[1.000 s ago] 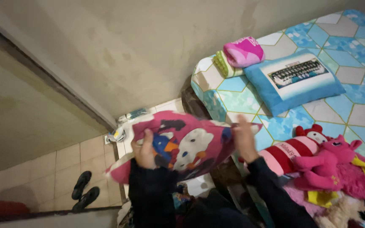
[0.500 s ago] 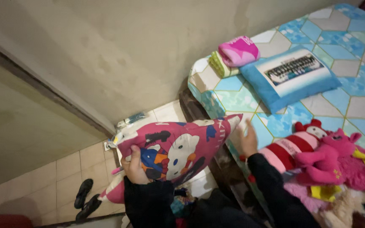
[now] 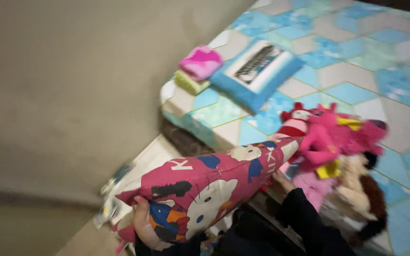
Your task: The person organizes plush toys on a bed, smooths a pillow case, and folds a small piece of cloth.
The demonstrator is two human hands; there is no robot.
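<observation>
left hand [image 3: 144,228] fingers clamped on pink cartoon-cat pillow [image 3: 205,187], right hand [image 3: 281,180] mostly hidden under its far end, can't tell its grip, pink plush toys [image 3: 330,137] just beyond on bed [image 3: 395,95]

Folded towels [image 3: 196,68] at bed [image 3: 357,90] corner, small pillow [image 3: 257,71] right of them — plush toys [image 3: 338,142] nearer, held pillow [image 3: 205,185] left of toys.

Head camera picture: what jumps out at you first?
A big pink cartoon-cat pillow fills the bottom middle, gripped by the left hand at its lower end. Right of it, a heap of pink plush toys sits on the blue patterned bed, with a blue cushion behind.
</observation>
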